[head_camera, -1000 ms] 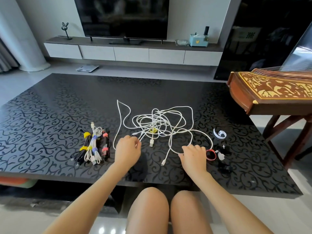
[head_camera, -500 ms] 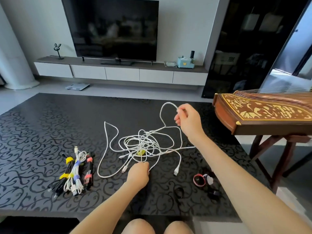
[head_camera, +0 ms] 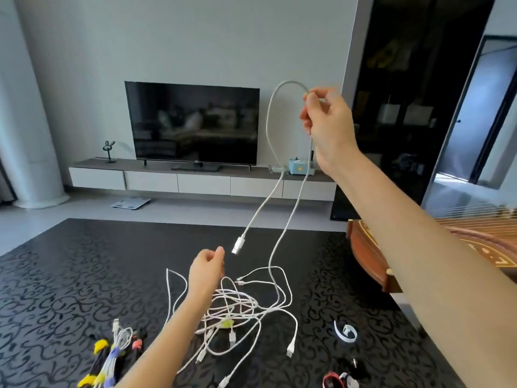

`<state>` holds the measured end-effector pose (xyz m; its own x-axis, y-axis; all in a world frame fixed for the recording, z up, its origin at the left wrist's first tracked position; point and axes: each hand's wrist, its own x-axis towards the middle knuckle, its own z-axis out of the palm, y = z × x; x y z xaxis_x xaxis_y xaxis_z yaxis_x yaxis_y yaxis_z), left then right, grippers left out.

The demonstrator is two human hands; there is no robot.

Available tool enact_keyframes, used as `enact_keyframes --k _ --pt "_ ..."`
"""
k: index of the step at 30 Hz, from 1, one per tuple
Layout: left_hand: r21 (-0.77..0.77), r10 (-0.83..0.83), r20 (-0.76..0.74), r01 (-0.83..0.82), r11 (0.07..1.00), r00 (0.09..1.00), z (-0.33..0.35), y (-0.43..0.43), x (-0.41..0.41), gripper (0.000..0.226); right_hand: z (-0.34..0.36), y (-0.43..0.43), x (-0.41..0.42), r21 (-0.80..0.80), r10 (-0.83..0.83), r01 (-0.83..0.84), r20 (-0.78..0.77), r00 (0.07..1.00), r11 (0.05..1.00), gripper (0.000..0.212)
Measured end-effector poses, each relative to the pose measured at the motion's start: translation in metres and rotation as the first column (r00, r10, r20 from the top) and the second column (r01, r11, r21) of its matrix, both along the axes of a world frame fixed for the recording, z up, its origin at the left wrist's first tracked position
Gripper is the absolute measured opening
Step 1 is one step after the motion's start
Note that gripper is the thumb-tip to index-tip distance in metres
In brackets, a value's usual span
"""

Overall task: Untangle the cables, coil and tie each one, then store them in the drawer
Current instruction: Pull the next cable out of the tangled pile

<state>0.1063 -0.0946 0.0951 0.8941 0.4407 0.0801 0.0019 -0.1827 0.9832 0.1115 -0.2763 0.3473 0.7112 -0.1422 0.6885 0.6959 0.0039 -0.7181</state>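
**One cable held high above the tangle**

The right hand (head_camera: 327, 119) pinches one white cable (head_camera: 268, 152) well above the surface (head_camera: 70, 275). The cable loops over the fingers. One end hangs free with its plug (head_camera: 237, 245) in the air, and the other strand runs down into the tangle (head_camera: 240, 306) of white cables lying mid-surface. The left hand (head_camera: 207, 271) hovers just over the tangle with its fingers curled; I cannot tell whether it holds a strand. Three tied bundles (head_camera: 112, 357) lie by the near edge on the left. Two loose ties show on the right, one white (head_camera: 345, 331) and one red (head_camera: 330, 380). A wooden stringed instrument (head_camera: 372, 256) stands just off the right edge, under the right forearm.
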Motion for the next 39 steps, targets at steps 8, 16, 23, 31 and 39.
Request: enact_keyframes --k 8,16,23,31,39 --pt "-0.066 -0.601 0.107 0.609 0.791 0.792 0.105 -0.013 -0.044 0.032 -0.040 0.013 -0.021 0.068 0.147 -0.141 -0.098 0.984 0.988 0.024" --pt "-0.405 -0.459 0.106 0.459 0.790 0.882 0.075 -0.003 -0.075 0.025 -0.087 -0.025 -0.069 0.226 0.456 -0.405 -0.256 0.853 0.886 0.038" --pt "-0.933 -0.289 0.278 0.329 0.148 0.916 0.082 0.022 -0.089 0.028 -0.158 -0.027 -0.138 -0.522 0.303 -0.529 -0.458 0.836 0.669 0.037" --pt "-0.817 -0.504 0.471 0.573 0.061 0.724 0.072 0.019 -0.118 0.046 -0.212 -0.003 -0.152 -0.333 0.305 -0.525 -0.530 0.791 0.784 0.018" --pt "-0.894 -0.575 0.169 0.370 0.254 0.801 0.075 0.003 -0.127 0.057 -0.226 0.008 -0.156 -0.342 0.271 -0.522 -0.566 0.778 0.782 0.020"
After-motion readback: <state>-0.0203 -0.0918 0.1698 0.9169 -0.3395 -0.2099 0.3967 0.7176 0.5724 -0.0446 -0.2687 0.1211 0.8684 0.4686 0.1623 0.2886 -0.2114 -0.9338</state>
